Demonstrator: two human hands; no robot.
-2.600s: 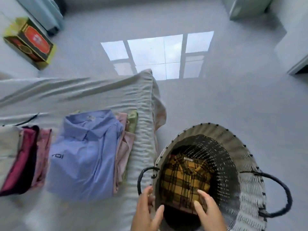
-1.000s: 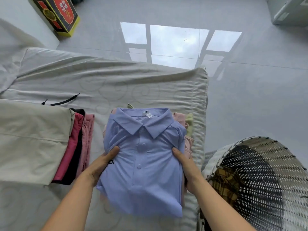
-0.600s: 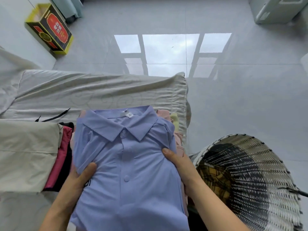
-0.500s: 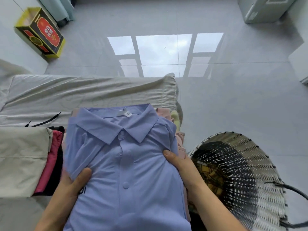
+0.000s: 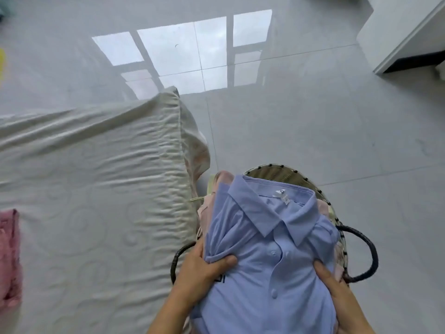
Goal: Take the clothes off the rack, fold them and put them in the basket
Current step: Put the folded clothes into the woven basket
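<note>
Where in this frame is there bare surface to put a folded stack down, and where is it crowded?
Free: the wide stretch of the white sheet between the pink garment at the far left and the sheet's right edge; also the grey floor beyond the basket. Crowded: the basket mouth, covered by the blue shirt stack gripped by the left hand and right hand.

Left hand (image 5: 202,268) and right hand (image 5: 337,285) hold folded blue shirt (image 5: 272,256) over basket (image 5: 284,174).
</note>
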